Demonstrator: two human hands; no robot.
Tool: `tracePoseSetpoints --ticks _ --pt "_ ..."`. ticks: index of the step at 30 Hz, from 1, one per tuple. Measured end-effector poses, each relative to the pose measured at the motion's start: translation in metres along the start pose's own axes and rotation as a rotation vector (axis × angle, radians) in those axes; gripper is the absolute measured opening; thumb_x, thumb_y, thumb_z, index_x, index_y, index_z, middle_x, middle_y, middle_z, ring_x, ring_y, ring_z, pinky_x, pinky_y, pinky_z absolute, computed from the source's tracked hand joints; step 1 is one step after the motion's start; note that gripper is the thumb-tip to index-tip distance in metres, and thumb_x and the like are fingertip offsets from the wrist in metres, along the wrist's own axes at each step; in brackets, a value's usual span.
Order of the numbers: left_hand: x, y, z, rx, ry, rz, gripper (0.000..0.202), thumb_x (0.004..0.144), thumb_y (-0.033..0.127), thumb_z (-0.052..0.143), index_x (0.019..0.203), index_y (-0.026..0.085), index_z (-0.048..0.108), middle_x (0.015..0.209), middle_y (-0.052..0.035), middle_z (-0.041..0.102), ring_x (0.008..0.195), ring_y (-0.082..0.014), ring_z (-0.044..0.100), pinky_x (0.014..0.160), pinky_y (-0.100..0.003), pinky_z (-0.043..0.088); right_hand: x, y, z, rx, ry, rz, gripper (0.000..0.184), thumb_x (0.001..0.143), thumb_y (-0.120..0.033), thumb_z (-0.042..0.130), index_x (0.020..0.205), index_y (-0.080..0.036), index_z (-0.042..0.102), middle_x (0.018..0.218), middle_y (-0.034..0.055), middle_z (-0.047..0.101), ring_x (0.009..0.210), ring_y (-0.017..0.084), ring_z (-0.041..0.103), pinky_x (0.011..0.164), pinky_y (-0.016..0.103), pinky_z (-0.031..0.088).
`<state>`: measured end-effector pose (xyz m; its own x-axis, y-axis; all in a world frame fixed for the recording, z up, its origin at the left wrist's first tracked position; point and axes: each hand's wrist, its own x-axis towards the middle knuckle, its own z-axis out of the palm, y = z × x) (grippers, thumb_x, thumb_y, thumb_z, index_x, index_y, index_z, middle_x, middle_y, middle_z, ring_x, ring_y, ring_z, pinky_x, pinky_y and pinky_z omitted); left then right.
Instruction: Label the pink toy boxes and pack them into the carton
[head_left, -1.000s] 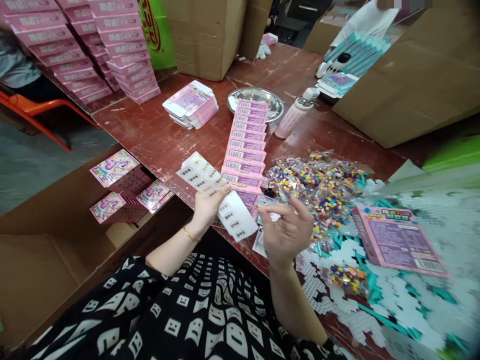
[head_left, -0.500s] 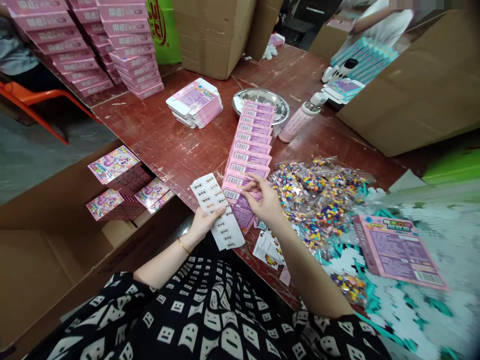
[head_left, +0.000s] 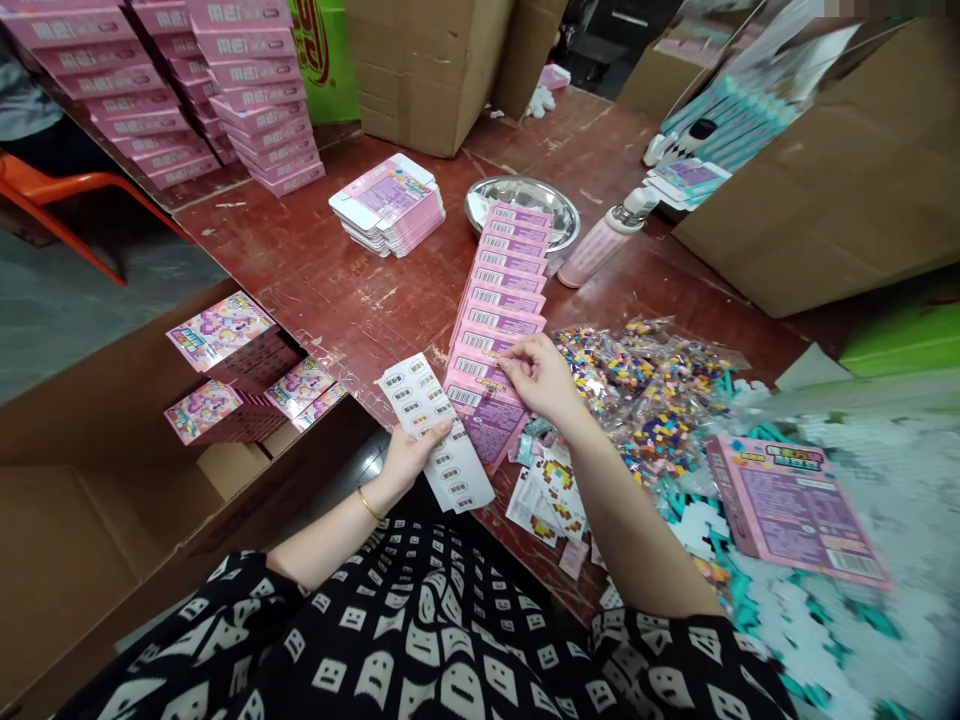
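My left hand grips a white sticker sheet with rows of small oval labels, held over the table's near edge. My right hand has its fingers pinched together and pressed onto one of the nearest pink boxes in an overlapping row of pink boxes, which runs away from me with the barcodes facing up. What the fingertips hold, if anything, is too small to see.
A red wooden table carries a stack of flat pink cartons, a steel dish, a pink bottle, bags of coloured beads, a loose pink box and white pegboards. A brown carton with packed boxes stands at the left.
My right hand has gone from the air near the sticker sheet forward onto the near end of the pink box row. My left hand has kept its hold on the sheet.
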<state>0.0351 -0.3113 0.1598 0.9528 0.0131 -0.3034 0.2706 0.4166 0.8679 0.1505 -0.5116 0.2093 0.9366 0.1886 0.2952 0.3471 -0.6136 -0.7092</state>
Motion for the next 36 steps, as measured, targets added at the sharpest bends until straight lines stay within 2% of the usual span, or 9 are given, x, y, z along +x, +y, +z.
tracePoseSetpoints --ticks 4,7,13,16,22,25,27,31,36 --pt "-0.003 0.002 0.003 -0.039 -0.004 -0.003 0.042 0.070 0.042 0.083 0.099 0.012 0.077 0.106 -0.0143 0.076 0.095 -0.0274 0.072 0.089 -0.039 0.056 -0.007 -0.012 0.004 -0.015 0.192 0.007 0.023 0.083 -0.028 0.066 0.104 -0.020 0.067 0.100 0.0076 0.055 0.077 0.020 0.057 0.075 0.040 0.052" --pt "-0.012 0.012 0.010 -0.129 0.014 -0.019 0.042 0.068 0.042 0.084 0.098 0.013 0.077 0.108 -0.0138 0.075 0.095 -0.0264 0.072 0.089 -0.038 0.056 -0.029 -0.042 0.003 0.029 0.343 -0.028 0.034 0.087 -0.035 0.065 0.117 -0.021 0.062 0.102 0.0081 0.057 0.064 0.015 0.052 0.068 0.038 0.051" --pt "-0.023 0.035 0.023 -0.189 0.120 0.101 0.038 0.062 0.041 0.089 0.087 0.016 0.076 0.093 -0.0083 0.077 0.084 -0.0228 0.072 0.082 -0.035 0.058 -0.086 -0.091 0.010 0.271 -0.108 0.057 0.023 0.087 -0.037 0.068 0.072 -0.021 0.064 0.066 0.0011 0.064 0.056 0.014 0.056 0.050 0.026 0.045" --pt "-0.018 0.042 0.024 -0.140 0.094 0.107 0.037 0.060 0.037 0.090 0.085 0.015 0.076 0.090 -0.0079 0.077 0.079 -0.0215 0.072 0.077 -0.033 0.059 -0.095 -0.091 0.012 0.290 -0.090 0.099 0.025 0.089 -0.035 0.063 0.069 -0.021 0.065 0.062 0.0009 0.065 0.054 0.014 0.058 0.050 0.026 0.046" --pt "-0.007 0.046 0.029 -0.147 0.087 0.165 0.033 0.065 0.034 0.087 0.089 0.015 0.075 0.095 -0.0081 0.077 0.083 -0.0217 0.071 0.078 -0.032 0.058 -0.100 -0.090 0.007 0.193 0.267 -0.064 0.008 0.089 -0.021 0.065 0.086 -0.023 0.071 0.082 0.0034 0.073 0.074 0.019 0.067 0.068 0.035 0.055" --pt "-0.006 0.044 0.032 -0.102 0.125 0.159 0.031 0.066 0.035 0.086 0.085 0.014 0.074 0.090 -0.0077 0.077 0.076 -0.0202 0.070 0.072 -0.030 0.058 -0.100 -0.093 0.007 0.212 0.298 -0.168 0.011 0.089 -0.015 0.063 0.084 -0.023 0.069 0.085 0.0038 0.070 0.082 0.020 0.066 0.074 0.037 0.054" --pt "-0.007 0.042 0.032 -0.056 0.133 0.175 0.031 0.066 0.036 0.085 0.085 0.014 0.074 0.090 -0.0080 0.077 0.076 -0.0200 0.070 0.071 -0.029 0.057 -0.098 -0.094 0.011 0.256 0.341 -0.115 0.009 0.088 -0.016 0.065 0.092 -0.023 0.067 0.092 0.0048 0.068 0.084 0.019 0.065 0.073 0.036 0.054" --pt "-0.009 0.040 0.034 -0.011 0.117 0.161 0.029 0.068 0.036 0.084 0.082 0.012 0.073 0.084 -0.0069 0.076 0.071 -0.0184 0.069 0.066 -0.026 0.055 -0.097 -0.099 0.023 0.383 0.354 -0.017 0.039 0.086 -0.015 0.068 0.121 -0.024 0.054 0.095 0.0030 0.069 0.081 0.016 0.066 0.073 0.033 0.056" --pt "-0.001 0.044 0.033 -0.140 0.192 0.123 0.034 0.063 0.036 0.086 0.084 0.012 0.074 0.087 -0.0073 0.076 0.072 -0.0172 0.069 0.069 -0.026 0.055 -0.069 -0.088 0.009 0.566 0.421 -0.110 0.039 0.084 -0.010 0.066 0.116 -0.026 0.049 0.083 -0.0022 0.065 0.079 0.014 0.065 0.075 0.031 0.055"
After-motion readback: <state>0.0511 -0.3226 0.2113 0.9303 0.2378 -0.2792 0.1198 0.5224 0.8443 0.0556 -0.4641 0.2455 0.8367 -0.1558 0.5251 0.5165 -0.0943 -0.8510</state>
